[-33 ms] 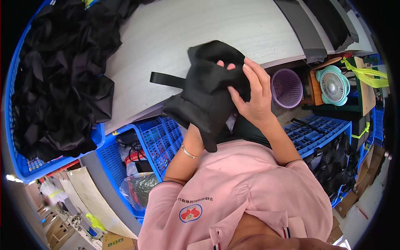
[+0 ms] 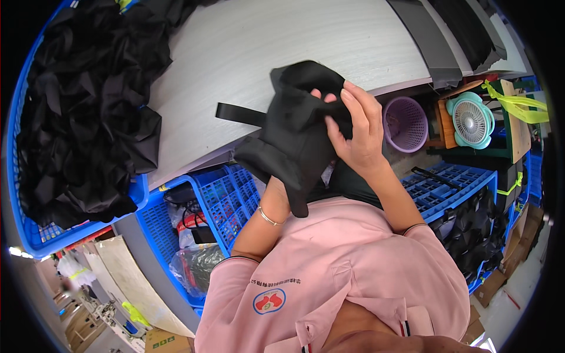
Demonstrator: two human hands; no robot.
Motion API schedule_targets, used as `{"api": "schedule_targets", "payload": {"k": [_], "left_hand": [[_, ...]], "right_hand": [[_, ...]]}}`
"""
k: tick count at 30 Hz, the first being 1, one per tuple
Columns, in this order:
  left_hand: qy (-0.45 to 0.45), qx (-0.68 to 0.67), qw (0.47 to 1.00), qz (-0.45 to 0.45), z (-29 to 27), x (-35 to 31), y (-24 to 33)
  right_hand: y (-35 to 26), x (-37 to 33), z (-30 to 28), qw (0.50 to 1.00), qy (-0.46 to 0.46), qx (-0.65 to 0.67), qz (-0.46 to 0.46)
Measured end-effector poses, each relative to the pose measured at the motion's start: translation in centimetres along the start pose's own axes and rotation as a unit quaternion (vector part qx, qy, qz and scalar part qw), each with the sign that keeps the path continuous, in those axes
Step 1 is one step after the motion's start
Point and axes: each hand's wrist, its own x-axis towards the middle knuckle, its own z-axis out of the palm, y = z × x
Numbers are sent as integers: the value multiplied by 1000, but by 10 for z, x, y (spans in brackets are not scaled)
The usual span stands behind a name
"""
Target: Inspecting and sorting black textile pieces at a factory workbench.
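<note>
A limp black sewn fabric piece (image 2: 294,132) is held up in front of me, over the near edge of the table. From its left side a flat black strap (image 2: 240,114) sticks out. My left hand (image 2: 323,96) is mostly hidden under and inside the cloth, with only two fingertips showing over a fold. Its wrist, wearing a bracelet, comes up beneath the fabric. My right hand (image 2: 360,129) pinches the right edge of the cloth between its fingers and thumb.
A blue basket (image 2: 141,194) heaped with black fabric (image 2: 88,117) stands left on the pale table (image 2: 235,47). Below are another blue crate (image 2: 220,203) and, right, a purple basket (image 2: 406,123), a small turquoise fan (image 2: 471,120) and a blue crate (image 2: 450,185). Dark strips (image 2: 426,41) lie far right.
The black fabric piece and its strap have shifted slightly right and down. Both hands keep their hold, with little other movement.
</note>
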Motion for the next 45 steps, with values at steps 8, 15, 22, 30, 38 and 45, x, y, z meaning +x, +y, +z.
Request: {"api": "schedule_targets", "payload": {"k": [8, 15, 22, 30, 38, 45], "left_hand": [[-43, 54, 997, 39, -2, -34, 2], [-72, 98, 990, 72, -19, -16, -20], [-62, 2, 998, 33, -14, -38, -6], [-32, -132, 990, -26, -20, -46, -4], [-4, -264, 961, -84, 5, -53, 3], [26, -375, 918, -129, -23, -55, 0]], "right_hand": [[28, -6, -4, 996, -48, -22, 66], [-4, -16, -21, 991, -121, -15, -56], [15, -16, -10, 988, -112, -80, -74], [7, -17, -27, 975, -216, 41, 27], [6, -20, -20, 974, -217, -36, 55], [12, 0, -37, 875, -268, 319, 247]]}}
